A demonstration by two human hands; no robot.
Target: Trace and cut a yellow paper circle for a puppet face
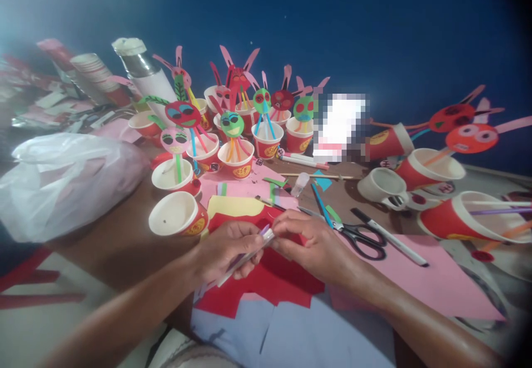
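Note:
My left hand [228,246] is closed around a narrow clear plastic sleeve [233,271] with purple strips, perhaps straws, showing in it. At the upper end of the sleeve, the fingertips of my right hand [307,238] are pinched together on it. Both hands are above a cut sheet of red paper [282,282], which lies over pale blue paper [307,329]. Right of my right hand lie black-handled scissors [366,240] and a white marker [394,243] with a black cap, partly on pink paper [440,271].
Several red-and-white paper cups [235,160] with paper faces on straws line the back. One cup [172,215] without a face stands left. A white plastic bag [75,185] is farther left; a white mug [382,188] and tilted cups [477,215] are right. A blurred bright screen [341,124] stands behind.

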